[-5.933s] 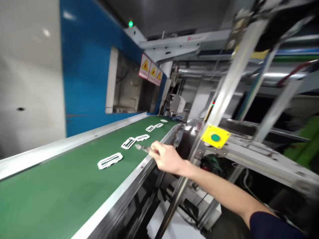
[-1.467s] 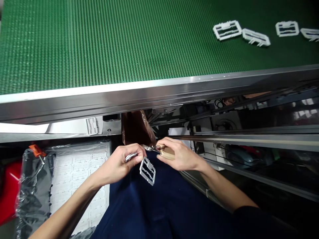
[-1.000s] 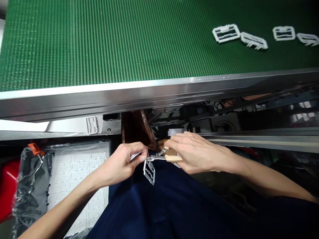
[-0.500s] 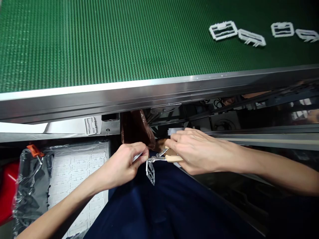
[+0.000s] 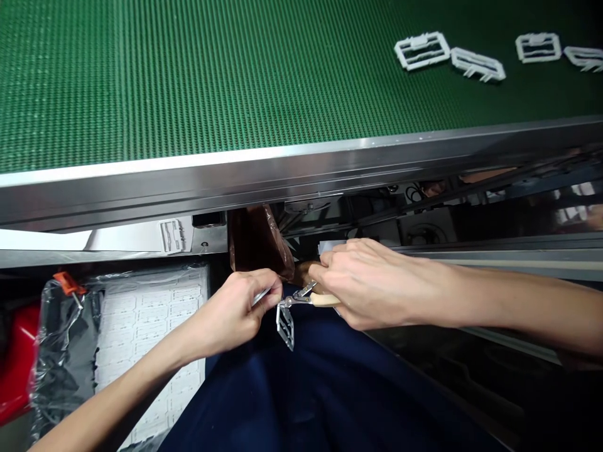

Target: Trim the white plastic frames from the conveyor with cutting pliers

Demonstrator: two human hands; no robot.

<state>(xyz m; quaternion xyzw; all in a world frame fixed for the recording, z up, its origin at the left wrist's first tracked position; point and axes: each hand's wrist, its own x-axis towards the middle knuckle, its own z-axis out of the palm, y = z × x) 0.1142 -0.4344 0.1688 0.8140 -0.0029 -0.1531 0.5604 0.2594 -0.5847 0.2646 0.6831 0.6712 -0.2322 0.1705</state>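
White plastic frame (image 5: 285, 328) hangs nearly upright between the hands, its top touching the steel tips of wood-handled pliers (image 5: 325, 300), which the right hand (image 5: 372, 285) grips closed. On my feed, the left hand (image 5: 230, 314) pinches a thin pale strip (image 5: 260, 296) just beside the frame's top. Four similar frames (image 5: 478, 64) lie on the green conveyor belt (image 5: 188, 75) beyond.

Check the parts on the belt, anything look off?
One does: the pronged white frame on the green conveyor belt shows prongs along its lower edge, unlike the neighbouring frame. It may just lie tilted or flipped; can't tell if it's damaged.
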